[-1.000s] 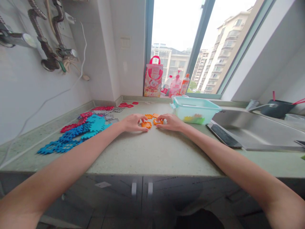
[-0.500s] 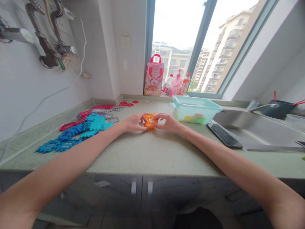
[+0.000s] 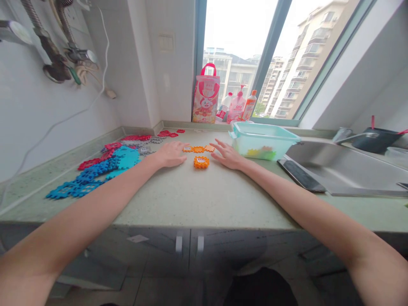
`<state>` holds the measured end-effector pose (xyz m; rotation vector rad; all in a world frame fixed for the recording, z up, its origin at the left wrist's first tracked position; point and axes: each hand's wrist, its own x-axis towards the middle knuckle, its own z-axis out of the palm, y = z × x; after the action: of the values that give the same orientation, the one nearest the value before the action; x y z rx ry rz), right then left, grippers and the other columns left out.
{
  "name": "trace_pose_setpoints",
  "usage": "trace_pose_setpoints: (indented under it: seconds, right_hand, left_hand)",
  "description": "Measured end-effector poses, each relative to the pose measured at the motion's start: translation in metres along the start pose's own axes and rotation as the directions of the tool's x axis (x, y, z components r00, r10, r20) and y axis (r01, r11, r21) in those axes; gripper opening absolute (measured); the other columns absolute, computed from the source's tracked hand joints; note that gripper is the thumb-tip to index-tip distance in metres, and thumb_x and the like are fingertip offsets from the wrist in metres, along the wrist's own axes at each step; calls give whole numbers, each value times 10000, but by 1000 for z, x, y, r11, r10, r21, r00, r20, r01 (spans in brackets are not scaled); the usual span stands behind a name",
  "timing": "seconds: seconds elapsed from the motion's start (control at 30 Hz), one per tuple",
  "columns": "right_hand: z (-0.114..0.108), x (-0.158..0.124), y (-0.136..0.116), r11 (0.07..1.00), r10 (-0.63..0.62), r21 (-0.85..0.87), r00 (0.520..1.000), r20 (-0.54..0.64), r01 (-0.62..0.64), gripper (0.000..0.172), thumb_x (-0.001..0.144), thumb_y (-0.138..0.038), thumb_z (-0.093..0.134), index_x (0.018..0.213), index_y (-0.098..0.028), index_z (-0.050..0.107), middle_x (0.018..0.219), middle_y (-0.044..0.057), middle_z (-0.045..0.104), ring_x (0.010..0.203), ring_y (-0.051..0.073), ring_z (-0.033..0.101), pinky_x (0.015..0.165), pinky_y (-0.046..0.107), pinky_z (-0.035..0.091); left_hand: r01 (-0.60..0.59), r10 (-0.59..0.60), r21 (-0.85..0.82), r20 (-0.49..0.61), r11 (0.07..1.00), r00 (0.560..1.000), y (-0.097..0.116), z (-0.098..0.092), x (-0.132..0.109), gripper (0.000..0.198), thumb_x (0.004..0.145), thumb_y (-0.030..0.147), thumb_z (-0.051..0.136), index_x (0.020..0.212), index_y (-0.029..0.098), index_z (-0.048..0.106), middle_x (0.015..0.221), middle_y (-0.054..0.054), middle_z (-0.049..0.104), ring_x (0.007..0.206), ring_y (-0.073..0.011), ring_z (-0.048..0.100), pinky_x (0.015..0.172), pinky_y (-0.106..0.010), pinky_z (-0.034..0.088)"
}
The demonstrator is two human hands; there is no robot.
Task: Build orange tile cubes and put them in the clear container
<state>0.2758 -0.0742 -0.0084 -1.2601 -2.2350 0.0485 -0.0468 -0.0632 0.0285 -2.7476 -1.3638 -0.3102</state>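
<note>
Orange tiles [image 3: 201, 162], stacked into one small pile, sit on the counter [image 3: 197, 199] between my two hands, touching neither. My left hand [image 3: 171, 154] lies flat beside them, holding nothing; my right hand [image 3: 228, 155] rests with fingers spread, also empty. More loose orange pieces [image 3: 199, 148] lie just behind (near the teal box [image 3: 263, 140]). Blue tiles [image 3: 95, 174] lie well off to my left.

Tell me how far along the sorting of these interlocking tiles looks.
Done: blue tiles and red tiles lie grouped at the left, and a small orange stack sits between the hands. In hand: nothing; left hand and right hand rest open on the counter. Left: loose orange tiles behind the stack, and pieces in the teal bin.
</note>
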Motion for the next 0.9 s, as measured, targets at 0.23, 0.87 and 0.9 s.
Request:
trace_pose_setpoints:
  seconds: [0.23,0.87,0.9]
  right_hand:
    - [5,6,18,997,54,-61,996,68,-50,334,1032,-480,644,1232,-227,728,1355,152,737,1360,329,646,1159,499,491]
    - [-5,-8,-56,927,-212,296,972,-97,231,303,974,-472,679,1165,-245,743,1208,67,799,1112,227,743,1063,426,553]
    - [-5,-8,-59,928,-224,288,971,-80,238,295,967,-463,687,1158,-246,746,1206,68,800,1111,232,743,1069,432,548]
  left_hand:
    - [110,-112,119,14,987,994,-13,2,6,446,955,471,521,1264,215,715,1368,-155,726,1295,-332,642,1086,-440,489]
    - [63,-145,-224,-370,973,917,-5,-11,1,511,773,478,831,1202,254,667,1057,-41,831,1026,-286,758,955,-410,556]
    - [38,-128,-230,-392,973,911,-3,-12,0,501,782,470,824,1204,252,664,1061,-39,831,1044,-286,754,978,-419,552]
